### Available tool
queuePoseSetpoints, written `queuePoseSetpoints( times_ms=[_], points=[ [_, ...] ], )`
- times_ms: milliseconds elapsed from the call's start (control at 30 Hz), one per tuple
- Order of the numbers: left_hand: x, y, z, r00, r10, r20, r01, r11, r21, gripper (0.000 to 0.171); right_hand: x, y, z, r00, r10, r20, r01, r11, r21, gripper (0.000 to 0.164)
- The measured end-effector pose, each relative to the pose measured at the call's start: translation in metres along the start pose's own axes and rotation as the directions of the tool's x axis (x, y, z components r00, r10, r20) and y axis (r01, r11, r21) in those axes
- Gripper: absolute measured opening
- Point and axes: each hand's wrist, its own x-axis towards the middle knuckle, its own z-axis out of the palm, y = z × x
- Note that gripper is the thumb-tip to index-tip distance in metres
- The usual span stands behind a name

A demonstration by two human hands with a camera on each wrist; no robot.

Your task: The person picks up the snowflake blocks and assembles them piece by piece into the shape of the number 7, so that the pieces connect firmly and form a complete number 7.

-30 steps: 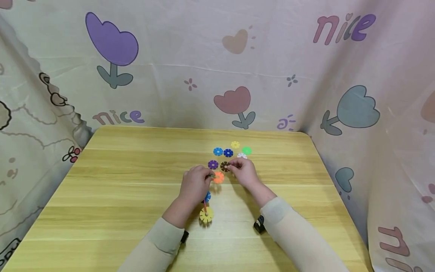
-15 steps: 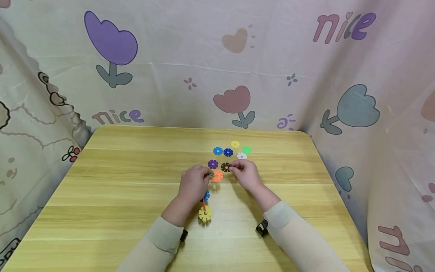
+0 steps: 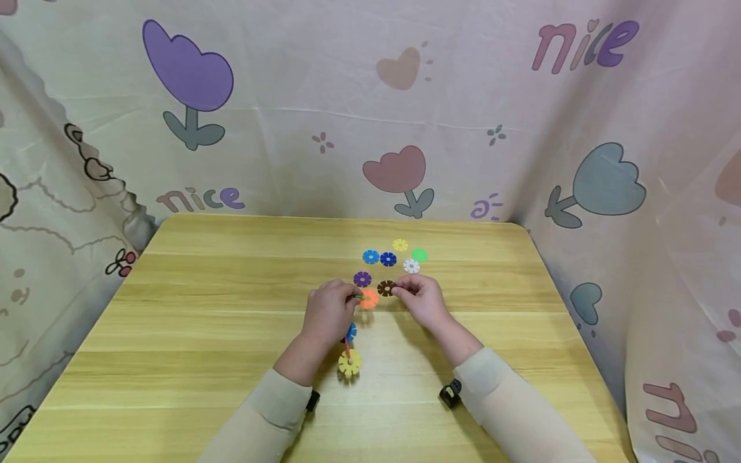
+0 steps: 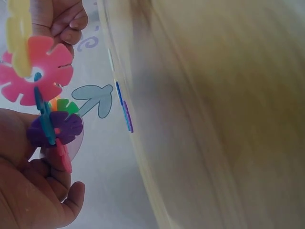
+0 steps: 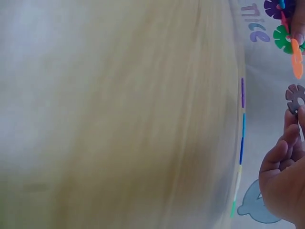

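Observation:
My left hand (image 3: 329, 312) grips a chain of interlocking notched plastic discs by its green disc (image 5: 281, 40). An orange disc (image 3: 370, 299) forms the chain's far end. Toward the near end come a pink disc (image 4: 63, 160), a purple disc (image 4: 70, 128), a blue disc (image 4: 46, 121), another pink disc (image 4: 55, 67) and a yellow disc (image 3: 345, 368). In my right hand (image 3: 424, 299), thumb and fingertips pinch a brown disc (image 3: 381, 287) by its edge. The brown disc is apart from the orange one, a small gap between them in the right wrist view.
On the wooden table (image 3: 202, 321), beyond the hands, several loose discs lie flat: purple (image 3: 357, 279), light blue (image 3: 366, 257), dark blue (image 3: 383, 260), yellow (image 3: 395, 245), white (image 3: 406, 265) and green (image 3: 420, 255). A patterned curtain (image 3: 278, 77) hangs behind and at both sides.
My right hand has drawn slightly right and toward me with the brown disc, uncovering the white disc. My left hand and the chain have shifted only slightly left.

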Motion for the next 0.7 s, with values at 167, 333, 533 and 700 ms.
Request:
queuePoseSetpoints(
  times_ms=[167,333,533,700],
  points=[
    [-0.0010,0.0008,-0.0019,1.000,0.006,-0.008,-0.006,1.000,0.003,0.007,-0.0025,-0.0006,-0.0017,0.999,-0.012,0.029,0.012,1.000,0.012,0.008],
    [-0.0011,0.0008,-0.0022,1.000,0.009,-0.010,-0.009,1.000,-0.005,0.007,-0.0042,-0.0001,-0.0023,0.999,-0.020,0.035,0.019,1.000,0.019,0.007],
    [-0.0009,0.0013,-0.0023,1.000,-0.001,-0.014,0.001,1.000,-0.012,0.007,-0.0057,0.0001,-0.0041,0.999,-0.015,0.051,0.014,1.000,0.026,0.006],
    [-0.0013,0.0027,-0.0026,1.000,-0.003,-0.011,0.003,1.000,-0.012,0.007,-0.0069,-0.0009,-0.0053,0.998,-0.018,0.065,0.016,1.000,0.026,0.007]
  ],
)
